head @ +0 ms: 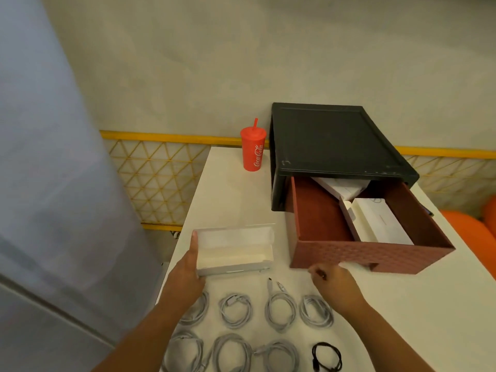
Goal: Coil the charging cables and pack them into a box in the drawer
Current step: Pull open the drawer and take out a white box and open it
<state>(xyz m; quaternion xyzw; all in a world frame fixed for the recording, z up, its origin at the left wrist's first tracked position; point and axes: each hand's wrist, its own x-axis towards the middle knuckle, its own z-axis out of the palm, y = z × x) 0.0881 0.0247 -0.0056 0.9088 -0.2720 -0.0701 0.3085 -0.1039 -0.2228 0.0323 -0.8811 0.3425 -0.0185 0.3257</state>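
Note:
A white box (236, 255) with a clear raised lid stands open on the white table (233, 200). My left hand (188, 267) holds its left end, thumb along the side. My right hand (332, 284) hovers with loosely curled fingers just in front of the brown drawer (373, 255), holding nothing. The drawer is pulled out of a black cabinet (335, 138) and holds white boxes (375, 224). Several coiled grey cables (236, 311) lie in two rows near me, and one black coiled cable (326, 355) lies at the lower right.
A red cup with a straw (253, 150) stands behind the white box, left of the cabinet. A grey-blue curtain (53, 183) hangs at the left. Orange seats (472, 237) sit beyond the table's right edge. A yellow lattice rail (161, 178) runs behind.

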